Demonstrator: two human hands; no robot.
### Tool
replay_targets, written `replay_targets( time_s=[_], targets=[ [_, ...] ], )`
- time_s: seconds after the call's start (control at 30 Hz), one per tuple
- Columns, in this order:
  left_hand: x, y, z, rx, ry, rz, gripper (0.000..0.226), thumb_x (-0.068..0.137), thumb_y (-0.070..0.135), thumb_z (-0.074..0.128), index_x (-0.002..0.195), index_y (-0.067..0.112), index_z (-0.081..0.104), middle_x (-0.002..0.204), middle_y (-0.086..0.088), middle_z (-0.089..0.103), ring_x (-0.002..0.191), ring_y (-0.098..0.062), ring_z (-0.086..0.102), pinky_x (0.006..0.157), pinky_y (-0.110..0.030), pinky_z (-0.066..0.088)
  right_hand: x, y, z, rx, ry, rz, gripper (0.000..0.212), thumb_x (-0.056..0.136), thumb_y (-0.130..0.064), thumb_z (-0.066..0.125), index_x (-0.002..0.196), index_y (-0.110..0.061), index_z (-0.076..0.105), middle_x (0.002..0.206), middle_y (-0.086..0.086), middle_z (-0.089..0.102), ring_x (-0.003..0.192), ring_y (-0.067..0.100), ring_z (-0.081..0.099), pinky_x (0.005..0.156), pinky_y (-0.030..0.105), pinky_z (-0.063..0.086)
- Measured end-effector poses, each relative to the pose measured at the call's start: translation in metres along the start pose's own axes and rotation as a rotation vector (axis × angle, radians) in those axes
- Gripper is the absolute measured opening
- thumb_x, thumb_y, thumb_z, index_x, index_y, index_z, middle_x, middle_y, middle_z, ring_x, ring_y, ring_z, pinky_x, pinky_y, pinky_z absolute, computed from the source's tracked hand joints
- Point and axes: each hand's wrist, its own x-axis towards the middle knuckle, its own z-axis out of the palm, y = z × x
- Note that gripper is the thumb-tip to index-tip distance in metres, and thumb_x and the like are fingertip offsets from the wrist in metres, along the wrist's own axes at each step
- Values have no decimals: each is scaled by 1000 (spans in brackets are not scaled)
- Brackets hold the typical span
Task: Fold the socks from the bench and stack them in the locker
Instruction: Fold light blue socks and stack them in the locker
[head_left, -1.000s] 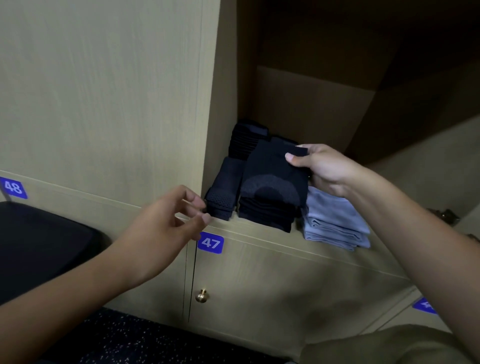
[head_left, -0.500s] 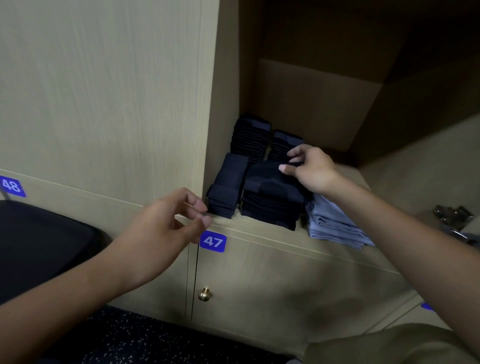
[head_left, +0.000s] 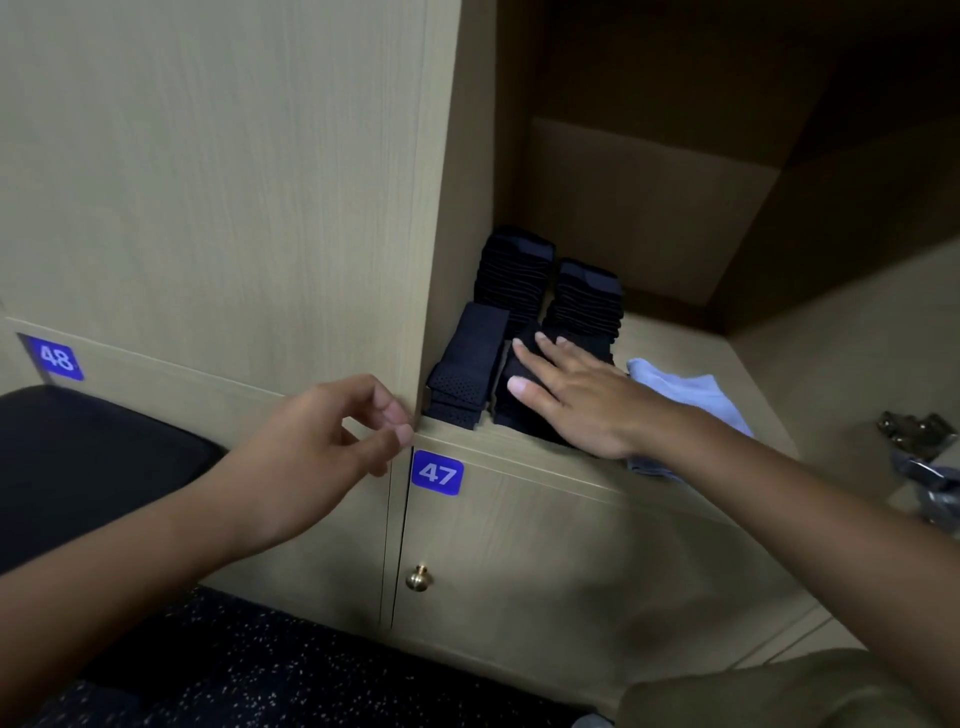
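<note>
**Socks pressed flat on the locker shelf**

Socks, a dark folded pile, lie under my right hand on the locker shelf, near its front edge. That hand is spread, fingers straight, palm pressing on top of the pile; nothing is pinched. The pile's long axis runs front to back into the locker, and my fingers point along it and to the left. A narrower dark folded sock lies just beside it on the left, two taller dark stacks behind, a light blue pile on the right, partly under my wrist. My left hand hangs outside by the locker's front corner, fingers loosely curled, holding nothing. The right hand is nearer; I judge it only needs to lift clear.
</note>
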Motion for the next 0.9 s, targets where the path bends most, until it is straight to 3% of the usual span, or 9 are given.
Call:
replay_targets(
  time_s=[0.2, 0.3, 0.4, 0.5, 0.6, 0.73, 0.9],
  targets=[
    [-9, 0, -17, 64, 23, 0, 8, 93, 34, 67, 94, 26, 66, 93, 16, 71, 78, -10, 74, 81, -47, 58, -5, -2, -2, 40, 62, -22, 71, 98, -68, 14, 161, -37, 2, 171, -5, -2, 156, 12, -5, 126, 39, 6],
    [-15, 1, -29, 95, 45, -9, 10, 93, 35, 68, 94, 25, 67, 93, 15, 72, 77, -8, 74, 84, -51, 57, -17, -14, -11, 70, 312, -117, 68, 101, -63, 26, 160, -31, 22, 166, -1, 26, 153, 18, 21, 121, 38, 23],
    [-22, 0, -46, 100, 76, -22, 10, 91, 33, 68, 93, 23, 69, 93, 8, 75, 78, -11, 76, 88, -48, 57, -30, -30, -22, 211, 573, -227, 52, 104, -54, 37, 146, -27, 48, 145, -5, 54, 134, 17, 46, 105, 36, 39],
    [-31, -5, -65, 111, 112, -47, 9, 93, 30, 67, 94, 22, 69, 92, 5, 77, 79, -11, 75, 83, -38, 56, -41, -48, -26, 323, 683, -333, 40, 104, -51, 42, 131, -26, 59, 121, -11, 64, 115, 11, 57, 93, 36, 47],
    [-41, -13, -86, 83, 171, -73, 13, 92, 35, 72, 92, 22, 68, 89, 3, 77, 78, -14, 75, 77, -35, 53, -49, -67, -26, 386, 711, -422, 38, 100, -52, 43, 119, -27, 64, 105, -17, 65, 102, 6, 59, 84, 31, 48],
    [-61, -23, -114, 151, 196, -105, 15, 94, 29, 70, 96, 15, 67, 86, -1, 77, 79, -20, 74, 89, -49, 57, -56, -87, -23, 417, 651, -482, 35, 100, -50, 45, 116, -27, 65, 96, -22, 62, 93, -2, 57, 72, 21, 45],
    [-90, -29, -147, 260, 229, -148, 34, 80, 52, 64, 95, 22, 67, 90, 3, 77, 84, -17, 74, 94, -55, 54, -56, -112, -10, 434, 517, -546, 37, 97, -54, 44, 118, -32, 64, 103, -29, 61, 99, -7, 57, 79, 30, 52]
  ],
)
